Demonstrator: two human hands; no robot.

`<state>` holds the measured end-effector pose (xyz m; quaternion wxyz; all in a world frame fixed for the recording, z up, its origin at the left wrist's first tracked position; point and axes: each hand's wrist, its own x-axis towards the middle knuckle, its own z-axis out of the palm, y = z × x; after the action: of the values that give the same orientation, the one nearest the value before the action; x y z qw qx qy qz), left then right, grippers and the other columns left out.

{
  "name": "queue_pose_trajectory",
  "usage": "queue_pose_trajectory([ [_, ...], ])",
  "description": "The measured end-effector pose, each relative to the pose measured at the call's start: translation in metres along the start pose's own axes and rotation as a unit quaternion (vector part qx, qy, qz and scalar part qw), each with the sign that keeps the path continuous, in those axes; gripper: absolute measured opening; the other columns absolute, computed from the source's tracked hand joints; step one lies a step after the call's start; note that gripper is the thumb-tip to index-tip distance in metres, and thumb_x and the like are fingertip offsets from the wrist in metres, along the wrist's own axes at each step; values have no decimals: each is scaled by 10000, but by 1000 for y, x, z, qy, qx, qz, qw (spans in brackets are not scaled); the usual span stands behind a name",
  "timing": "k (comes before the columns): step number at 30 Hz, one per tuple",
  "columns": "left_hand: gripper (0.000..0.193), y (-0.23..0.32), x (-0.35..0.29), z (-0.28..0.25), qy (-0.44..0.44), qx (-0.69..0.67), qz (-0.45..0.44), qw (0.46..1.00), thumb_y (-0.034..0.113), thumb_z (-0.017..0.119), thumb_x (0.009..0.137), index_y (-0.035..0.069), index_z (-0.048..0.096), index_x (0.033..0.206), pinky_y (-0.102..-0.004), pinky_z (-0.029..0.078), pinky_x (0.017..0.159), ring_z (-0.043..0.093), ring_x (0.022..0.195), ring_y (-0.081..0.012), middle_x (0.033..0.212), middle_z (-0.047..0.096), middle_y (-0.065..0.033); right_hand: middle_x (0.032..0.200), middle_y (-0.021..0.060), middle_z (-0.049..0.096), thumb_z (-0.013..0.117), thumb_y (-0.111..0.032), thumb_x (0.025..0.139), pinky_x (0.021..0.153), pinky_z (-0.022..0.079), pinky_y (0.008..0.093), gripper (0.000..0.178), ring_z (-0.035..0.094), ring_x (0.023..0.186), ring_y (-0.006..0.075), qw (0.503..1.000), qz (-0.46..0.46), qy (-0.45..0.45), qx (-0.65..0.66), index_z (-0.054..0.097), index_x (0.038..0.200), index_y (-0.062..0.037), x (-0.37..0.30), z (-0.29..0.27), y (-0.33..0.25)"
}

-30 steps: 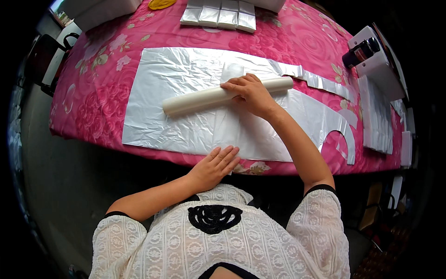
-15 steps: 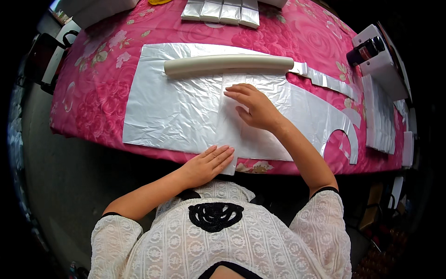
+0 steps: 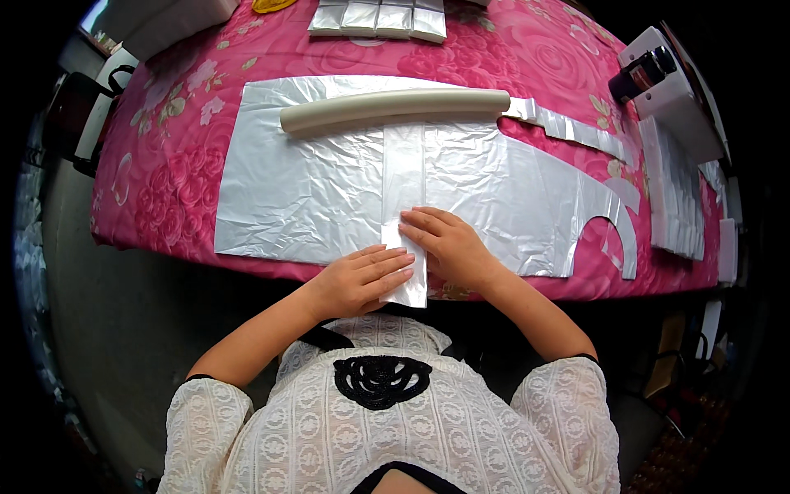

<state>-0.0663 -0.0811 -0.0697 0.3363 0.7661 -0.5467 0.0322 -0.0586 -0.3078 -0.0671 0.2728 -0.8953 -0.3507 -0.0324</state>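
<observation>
A pile of silvery-white plastic vest bags (image 3: 304,198) lies spread flat on the table, with its cut-out handles to the right. Across it rests a long pale rod (image 3: 395,109), slightly bowed in this view. A narrow folded plastic strip (image 3: 404,169) runs from beneath the rod toward me, its near end reaching past the table edge. My left hand (image 3: 358,280) lies flat over the strip's near end, fingers stretched to the right. My right hand (image 3: 451,247) touches the strip's right edge a little farther up, fingers extended and its thumb hidden.
The table wears a pink floral cloth (image 3: 164,198). Stacked folded plastic packs (image 3: 378,18) sit at the far edge, more bundled bags (image 3: 671,189) at the right. A dark jar (image 3: 642,74) lies by a white foam box (image 3: 683,115). Another white box (image 3: 177,25) stands far left.
My right hand has come down toward me along the strip, to beside my left hand. My left hand stays on the strip's near end, shifted slightly left.
</observation>
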Motion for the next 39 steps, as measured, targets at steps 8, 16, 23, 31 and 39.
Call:
queue_pose_trajectory([
  [8, 490, -24, 7, -2, 3, 128, -72, 989, 108, 622, 683, 12, 534, 1156, -399, 403, 939, 551, 1079, -262, 1170, 570, -120, 1115, 64, 587, 613, 2, 651, 850, 469, 346, 398, 554, 982, 252, 997, -7, 65, -52, 621, 1040, -78, -1, 6, 2],
  [16, 384, -29, 21, -8, 63, 20, -144, 987, 130, 588, 778, -4, 550, 1135, -357, 444, 789, 600, 892, -261, 931, 629, -131, 804, 63, 639, 622, -52, 714, 648, 494, 332, 216, 603, 723, 223, 995, 49, 84, 36, 649, 926, -74, 10, -6, 18],
  [23, 371, -42, 42, -6, 180, -227, -410, 865, 177, 514, 895, -39, 485, 1196, -317, 482, 660, 622, 794, -201, 923, 622, -175, 621, 97, 616, 546, -186, 842, 560, 455, 287, 234, 590, 537, 164, 888, 390, -32, 242, 664, 794, 10, 47, -22, 26],
  [31, 607, -30, 43, 7, 78, 97, -200, 972, 203, 576, 816, -24, 344, 1329, -435, 291, 1031, 375, 1240, -345, 1342, 389, -207, 692, 72, 621, 586, -235, 811, 508, 444, 240, 258, 612, 559, 132, 825, 463, -104, 308, 640, 777, 15, 61, -29, 39],
  [39, 836, -27, 44, 30, -30, 154, -265, 951, 452, 544, 811, -66, 205, 1373, -457, 128, 1096, 160, 1360, -341, 1441, 189, -242, 686, 75, 617, 586, -239, 812, 472, 420, 249, 259, 612, 548, 139, 799, 487, -112, 335, 630, 771, 13, 66, -30, 43],
])
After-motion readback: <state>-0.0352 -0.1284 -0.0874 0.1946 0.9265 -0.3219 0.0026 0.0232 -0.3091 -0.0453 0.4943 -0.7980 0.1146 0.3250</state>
